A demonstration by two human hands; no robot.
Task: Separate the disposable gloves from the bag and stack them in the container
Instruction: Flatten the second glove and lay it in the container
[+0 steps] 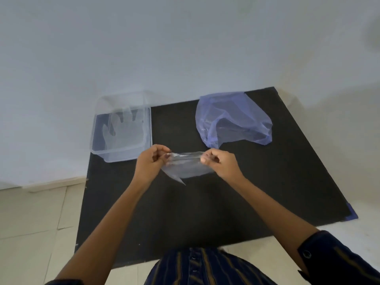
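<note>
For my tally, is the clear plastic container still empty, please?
No, a clear disposable glove already lies flat inside the clear plastic container.

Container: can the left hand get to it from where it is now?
Probably yes. The container sits open-topped just beyond the left hand, nothing between them. But that hand and the right hand are both pinching a clear glove, so it arrives loaded.

Bare mat [174, 124] lies between container [121, 128] and bag [232, 118].

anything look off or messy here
Nothing stands out. One glove lies flat in the container, the bag sits crumpled on the mat, and both hands stretch a second glove.
</note>
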